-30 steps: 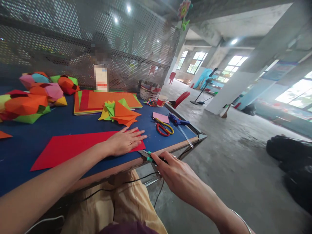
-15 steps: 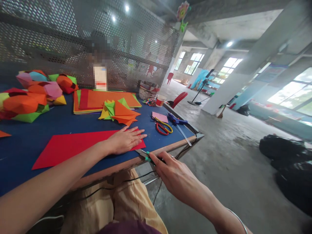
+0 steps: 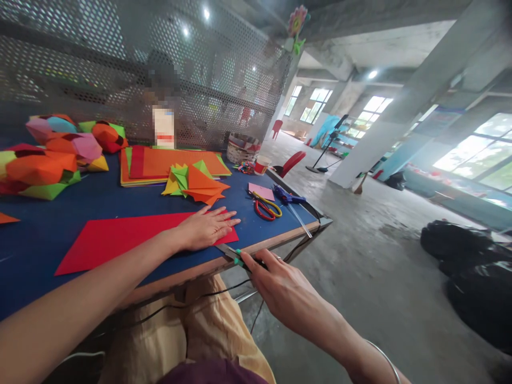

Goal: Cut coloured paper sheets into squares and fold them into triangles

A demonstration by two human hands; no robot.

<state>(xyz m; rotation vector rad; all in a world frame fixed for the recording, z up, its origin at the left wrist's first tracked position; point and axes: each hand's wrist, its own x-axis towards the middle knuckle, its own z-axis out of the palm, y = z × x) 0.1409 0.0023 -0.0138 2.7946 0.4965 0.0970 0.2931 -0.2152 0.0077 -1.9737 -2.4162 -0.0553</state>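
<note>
"Leftward along the near edge of the red sheet, the knife has slid a little since a second ago, my right hand with it."

"How are you gripping it?"

"Fingers curled closed round the handle, blade out flat towards the paper. Whether it's inside a fold or just beside the edge, I can't tell."

"And your left hand?"

"Palm down, fingers spread, gripping nothing. It rests on the right end of the sheet, which lies on the table in front of me."

"What's around it?"

"Just beyond my left fingertips, some folded pieces in orange, green and yellow, touching a stack of paper. Off to the right, the scissors, a pink slip and the glue gun."

"Further out?"

"Paper balls at the far left; a cup and basket behind the scissors."
</note>
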